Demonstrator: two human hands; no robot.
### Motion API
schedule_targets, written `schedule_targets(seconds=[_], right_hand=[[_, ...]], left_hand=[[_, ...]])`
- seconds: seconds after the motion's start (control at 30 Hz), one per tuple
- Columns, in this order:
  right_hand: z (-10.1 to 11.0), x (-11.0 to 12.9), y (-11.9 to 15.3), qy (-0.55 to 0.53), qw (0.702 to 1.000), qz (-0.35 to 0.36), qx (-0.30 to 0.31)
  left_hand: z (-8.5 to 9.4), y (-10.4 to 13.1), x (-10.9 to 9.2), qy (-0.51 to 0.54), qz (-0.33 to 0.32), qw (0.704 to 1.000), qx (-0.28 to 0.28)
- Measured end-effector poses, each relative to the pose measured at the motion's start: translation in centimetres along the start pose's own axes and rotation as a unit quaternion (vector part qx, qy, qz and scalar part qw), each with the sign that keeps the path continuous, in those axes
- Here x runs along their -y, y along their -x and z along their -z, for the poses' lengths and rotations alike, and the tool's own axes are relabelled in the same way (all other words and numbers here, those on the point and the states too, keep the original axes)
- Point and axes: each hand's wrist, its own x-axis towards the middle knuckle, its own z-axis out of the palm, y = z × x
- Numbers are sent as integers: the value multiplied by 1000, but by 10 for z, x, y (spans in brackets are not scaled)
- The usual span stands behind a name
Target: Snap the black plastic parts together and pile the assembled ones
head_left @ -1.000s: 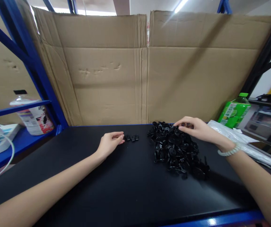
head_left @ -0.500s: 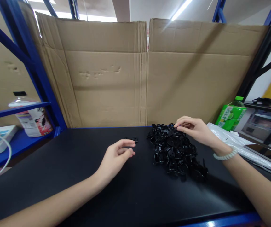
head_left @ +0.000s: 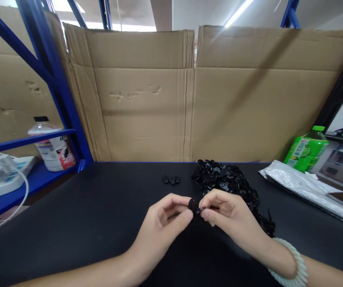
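Between my two hands, above the black table, is a small round black plastic part (head_left: 192, 205). My left hand (head_left: 167, 221) pinches its disc side between thumb and forefinger. From the other side, my right hand (head_left: 227, 211) grips its narrow end; the fingertips hide its exact shape. Behind my right hand lies a heap of similar black plastic parts (head_left: 225, 175), glossy and tangled together. A few small black pieces (head_left: 170, 180) sit in a short row left of the heap.
The black tabletop (head_left: 99, 215) ends at a cardboard wall (head_left: 147, 99). On the right lie a white plastic bag (head_left: 297, 187) and a green bottle (head_left: 307, 149). On the left, a blue shelf holds a labelled bottle (head_left: 53, 149) and a white power strip (head_left: 6, 175).
My right hand has come from the heap toward the middle with a black part. My left hand has moved right and closed on it. The view has shifted slightly.
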Motion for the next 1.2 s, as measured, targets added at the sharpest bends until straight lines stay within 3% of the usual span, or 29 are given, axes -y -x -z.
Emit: schedule_targets(seconds=[0.13, 0.27, 0.5, 0.67, 0.8, 1.0, 1.2], right_hand=[[0, 1, 1, -115, 991, -50, 45], [-3, 2, 4, -211, 966, -121, 87], [-8, -3, 6, -190, 969, -112, 111], [-9, 0, 8, -241, 953, -141, 116], [-11, -3, 9, -163, 972, -130, 106], [-12, 0, 10, -86, 988, -80, 97], [-11, 5, 16, 85, 993, -37, 75]], left_hand=[[0, 0, -3, -25, -41, 999, 3], [0, -1, 0, -22, -27, 999, 32], [-1, 4, -5, -44, -32, 998, 28], [-4, 9, -7, -151, -64, 986, -18], [-5, 6, -4, -171, -65, 983, -27], [-3, 1, -1, -92, 26, 995, 4], [-5, 5, -3, -85, 44, 995, -22]])
